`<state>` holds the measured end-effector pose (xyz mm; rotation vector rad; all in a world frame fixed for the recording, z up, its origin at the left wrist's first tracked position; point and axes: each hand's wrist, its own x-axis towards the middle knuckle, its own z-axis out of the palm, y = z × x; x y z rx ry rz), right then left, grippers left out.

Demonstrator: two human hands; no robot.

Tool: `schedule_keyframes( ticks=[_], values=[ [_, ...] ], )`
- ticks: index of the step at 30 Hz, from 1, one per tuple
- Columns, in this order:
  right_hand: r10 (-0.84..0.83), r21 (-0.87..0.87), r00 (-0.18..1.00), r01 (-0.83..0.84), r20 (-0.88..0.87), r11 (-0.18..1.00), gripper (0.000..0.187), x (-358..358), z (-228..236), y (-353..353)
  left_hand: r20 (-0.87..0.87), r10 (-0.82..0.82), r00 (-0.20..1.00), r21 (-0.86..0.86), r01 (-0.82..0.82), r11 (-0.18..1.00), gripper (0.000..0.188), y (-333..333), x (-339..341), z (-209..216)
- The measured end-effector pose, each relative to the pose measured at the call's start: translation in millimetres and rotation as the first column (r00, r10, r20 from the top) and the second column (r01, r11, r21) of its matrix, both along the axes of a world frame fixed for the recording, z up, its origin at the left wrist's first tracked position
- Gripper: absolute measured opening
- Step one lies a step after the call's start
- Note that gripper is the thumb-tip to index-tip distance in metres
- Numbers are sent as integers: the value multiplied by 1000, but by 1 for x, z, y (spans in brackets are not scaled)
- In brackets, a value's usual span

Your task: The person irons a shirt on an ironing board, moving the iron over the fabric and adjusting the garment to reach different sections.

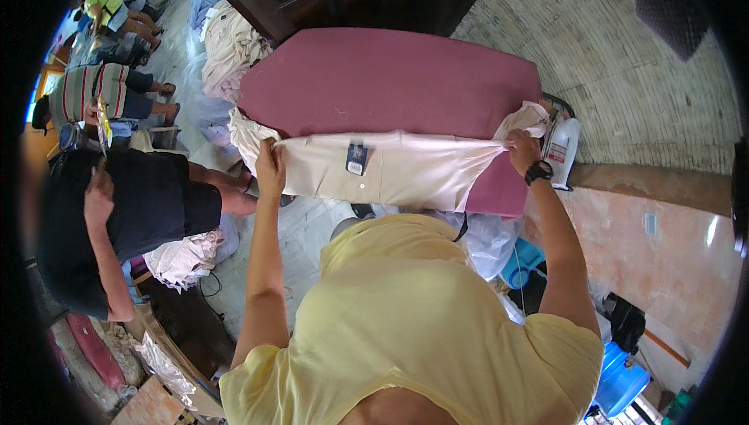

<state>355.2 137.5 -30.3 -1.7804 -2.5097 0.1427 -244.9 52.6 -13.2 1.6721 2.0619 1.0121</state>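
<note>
A pale cream shirt (421, 166) is stretched sideways over the near part of a maroon padded ironing board (382, 74). A dark tag with a white label (356, 159) lies on its front, and a small button shows beside it. My left hand (271, 166) is closed on the shirt's left end, where a bunched part hangs beyond the fingers. At the other end my right hand (524, 152), with a black watch on the wrist, pinches the cloth. Another crumpled part lies past that hand on the board. The shirt's near edge droops toward me.
A white plastic bottle (562, 144) stands off the board's right end. Heaped cream cloth (228, 47) lies off its far left. One person in black (133, 226) works close on my left, others beyond. A blue water jug (622, 382) is at lower right.
</note>
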Motion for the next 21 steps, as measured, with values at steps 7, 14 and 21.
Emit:
schedule_keyframes(
  ticks=[7, 14, 21],
  values=[
    [5, -270, 964, -80, -268, 960, 39, -41, 91, 107, 64, 310, 949, 169, -316, 933, 15, -57, -25, 31],
    [-56, 16, 979, 60, -195, 998, 51, -153, 28, 169, -159, 394, 905, -102, -412, 906, 24, -5, -91, -28],
    [-237, 27, 850, 283, -470, 959, 61, -83, -29, 100, -470, 51, 881, -132, -127, 983, 61, 3, 13, -77]
  ],
)
